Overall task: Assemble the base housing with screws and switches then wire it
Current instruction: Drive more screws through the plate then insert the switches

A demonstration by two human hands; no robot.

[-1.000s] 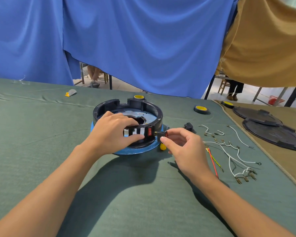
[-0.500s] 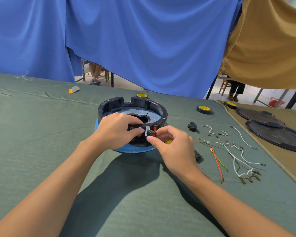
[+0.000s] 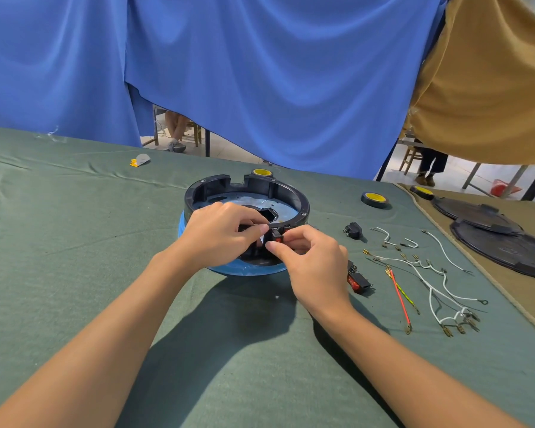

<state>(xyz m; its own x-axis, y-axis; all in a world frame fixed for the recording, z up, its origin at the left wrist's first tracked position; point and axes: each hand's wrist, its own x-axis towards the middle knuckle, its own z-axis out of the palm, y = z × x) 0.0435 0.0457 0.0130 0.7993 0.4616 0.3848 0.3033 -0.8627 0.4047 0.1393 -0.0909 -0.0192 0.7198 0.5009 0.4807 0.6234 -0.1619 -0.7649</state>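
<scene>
Round black plastic base housing (image 3: 291, 197) stands open side up on a blue disc (image 3: 244, 268). Small black rocker switch with red face (image 3: 277, 238) is at the housing's near wall, pinched by the right hand (image 3: 314, 264); the left hand (image 3: 217, 233) grips that wall beside it. Second red-faced black switch (image 3: 357, 281) lies loose to the right. White terminal-tipped wires (image 3: 430, 282), red wire (image 3: 399, 299) and yellow-green wire (image 3: 407, 297) lie spread further right, unconnected

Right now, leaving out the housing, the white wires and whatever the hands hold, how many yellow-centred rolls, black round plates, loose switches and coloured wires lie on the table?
Yellow-centred rolls: 3
Black round plates: 2
Loose switches: 2
Red wire: 1
Yellow-green wire: 1
Total: 9
</scene>
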